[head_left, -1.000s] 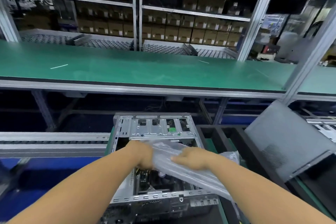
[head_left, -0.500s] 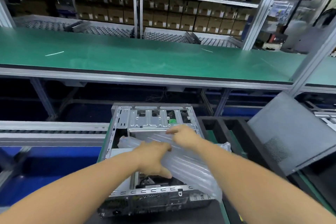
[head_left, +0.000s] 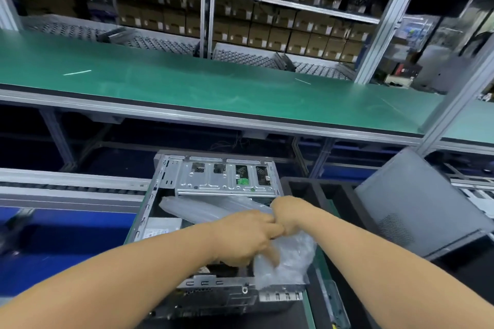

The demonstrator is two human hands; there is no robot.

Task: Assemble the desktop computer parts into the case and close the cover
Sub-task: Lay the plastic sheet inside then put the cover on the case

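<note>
An open silver computer case (head_left: 213,176) lies flat below me, its drive bracket at the far end. A clear air-cushion packing bag (head_left: 286,256) lies across the case's inside, one end reaching far left and the other bunched at the near right edge. My left hand (head_left: 246,235) grips the bag near its middle. My right hand (head_left: 287,212) is closed on the bag right beside it, knuckles touching the left hand. The grey side cover (head_left: 417,203) leans at the right, apart from the case.
A long green bench (head_left: 213,88) runs across above the case. A roller conveyor (head_left: 66,184) sits at the left over a blue surface. Black foam trays (head_left: 320,189) lie between case and cover. Shelves of brown boxes (head_left: 294,35) fill the background.
Both hands came together over the case's right half, and the bag went from stretched out to folded and bunched at the near right edge.
</note>
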